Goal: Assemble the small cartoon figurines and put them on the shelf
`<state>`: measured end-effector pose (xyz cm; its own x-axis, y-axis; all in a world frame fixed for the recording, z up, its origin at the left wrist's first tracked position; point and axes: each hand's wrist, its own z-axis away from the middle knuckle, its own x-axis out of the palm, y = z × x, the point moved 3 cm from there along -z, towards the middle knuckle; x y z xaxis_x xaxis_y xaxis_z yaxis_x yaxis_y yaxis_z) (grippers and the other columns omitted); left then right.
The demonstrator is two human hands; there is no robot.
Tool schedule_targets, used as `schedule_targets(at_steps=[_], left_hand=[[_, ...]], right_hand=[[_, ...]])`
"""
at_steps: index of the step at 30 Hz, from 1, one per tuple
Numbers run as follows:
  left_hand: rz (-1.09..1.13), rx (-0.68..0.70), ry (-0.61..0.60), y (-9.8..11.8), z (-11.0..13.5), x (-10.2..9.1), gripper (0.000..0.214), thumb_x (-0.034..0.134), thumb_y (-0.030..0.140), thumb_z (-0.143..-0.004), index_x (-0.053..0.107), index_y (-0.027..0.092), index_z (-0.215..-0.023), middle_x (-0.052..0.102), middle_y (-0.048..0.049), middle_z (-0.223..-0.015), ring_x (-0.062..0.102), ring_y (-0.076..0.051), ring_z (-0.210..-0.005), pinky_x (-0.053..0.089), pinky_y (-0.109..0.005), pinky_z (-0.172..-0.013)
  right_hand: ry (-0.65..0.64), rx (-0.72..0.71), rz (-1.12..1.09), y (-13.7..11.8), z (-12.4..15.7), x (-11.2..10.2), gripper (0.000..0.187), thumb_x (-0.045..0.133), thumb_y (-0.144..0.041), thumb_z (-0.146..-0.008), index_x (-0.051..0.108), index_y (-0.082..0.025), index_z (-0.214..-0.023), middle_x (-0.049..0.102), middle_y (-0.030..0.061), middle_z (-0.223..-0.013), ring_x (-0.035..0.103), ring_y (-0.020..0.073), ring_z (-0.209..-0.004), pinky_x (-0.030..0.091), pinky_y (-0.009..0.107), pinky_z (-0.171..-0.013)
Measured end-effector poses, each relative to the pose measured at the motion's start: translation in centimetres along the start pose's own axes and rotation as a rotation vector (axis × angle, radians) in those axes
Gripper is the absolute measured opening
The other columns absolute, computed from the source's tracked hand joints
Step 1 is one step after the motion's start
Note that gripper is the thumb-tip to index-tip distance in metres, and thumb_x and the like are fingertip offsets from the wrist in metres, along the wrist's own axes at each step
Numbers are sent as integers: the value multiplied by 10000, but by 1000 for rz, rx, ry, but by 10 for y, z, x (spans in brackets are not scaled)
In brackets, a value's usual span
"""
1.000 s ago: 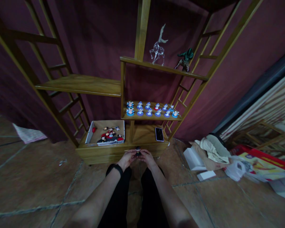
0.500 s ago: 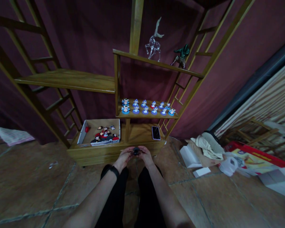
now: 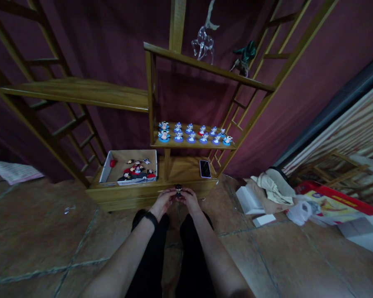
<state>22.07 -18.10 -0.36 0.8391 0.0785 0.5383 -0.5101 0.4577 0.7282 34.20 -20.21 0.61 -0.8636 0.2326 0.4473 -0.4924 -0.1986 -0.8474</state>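
Observation:
Between my two hands, in front of the low cabinet, a small dark figurine (image 3: 178, 191) stands upright with its head showing above my fingers. My left hand (image 3: 164, 201) grips it from the left, a black band on that wrist. From the right, the fingers of my right hand (image 3: 190, 200) close on the same figurine. Beyond and to the left, a shallow open box (image 3: 103, 174) holds several small red, black and white figurines (image 3: 138, 168). Two rows of small blue and white figurines (image 3: 191, 137) line the shelf above.
A phone (image 3: 205, 169) lies on the cabinet top (image 3: 180, 167). Higher up stand a clear deer figure (image 3: 203, 43) and a green-clad figure (image 3: 245, 57). White boxes (image 3: 249, 200), a plastic bag (image 3: 299, 212) and a red and yellow package (image 3: 332, 205) sit on the floor at right.
The figurine has been turned upright between my hands, its head now in view above the fingers. The camera view has shifted slightly, and both hands stay nearly in place.

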Motion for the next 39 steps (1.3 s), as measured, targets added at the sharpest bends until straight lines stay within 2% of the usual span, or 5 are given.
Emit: schedule_targets(at_steps=[6, 15, 25, 33, 39], left_hand=[[13, 10, -10, 1, 4, 3, 143, 647, 13, -654, 699, 109, -747, 702, -67, -673, 634, -137, -573, 495, -239, -585], [12, 27, -8, -1, 7, 1, 175, 643, -13, -627, 708, 101, -744, 709, -69, -688, 615, -122, -533, 482, -230, -552], [17, 142, 94, -5, 11, 3, 105, 682, 41, -615, 688, 121, -683, 690, -45, -648, 615, -127, -565, 473, -240, -591], [22, 138, -36, -5, 20, 9, 164, 734, 67, -587, 718, 112, -744, 719, -71, -742, 647, -145, -658, 504, -258, -678], [12, 135, 9, -7, 18, 11, 146, 748, 54, -571, 720, 113, -701, 713, -62, -710, 630, -129, -619, 497, -250, -660]], right_hand=[[29, 48, -6, 3, 0, 3, 193, 694, -215, -572, 608, -177, -741, 632, -15, -571, 574, 119, -483, 513, 264, -532], [55, 90, 80, 2, 3, 1, 203, 699, -233, -551, 666, -156, -736, 634, -9, -529, 525, 102, -440, 373, 205, -421], [-8, 63, 63, 2, 7, 0, 304, 783, -280, -510, 685, -165, -774, 674, 2, -623, 539, 97, -484, 418, 224, -484], [-28, 47, 53, 0, 9, -5, 325, 786, -310, -551, 680, -178, -829, 678, -1, -673, 567, 97, -530, 451, 228, -528], [-33, 54, 32, 1, 8, -7, 327, 794, -301, -556, 679, -176, -835, 684, -1, -687, 576, 92, -541, 460, 214, -529]])
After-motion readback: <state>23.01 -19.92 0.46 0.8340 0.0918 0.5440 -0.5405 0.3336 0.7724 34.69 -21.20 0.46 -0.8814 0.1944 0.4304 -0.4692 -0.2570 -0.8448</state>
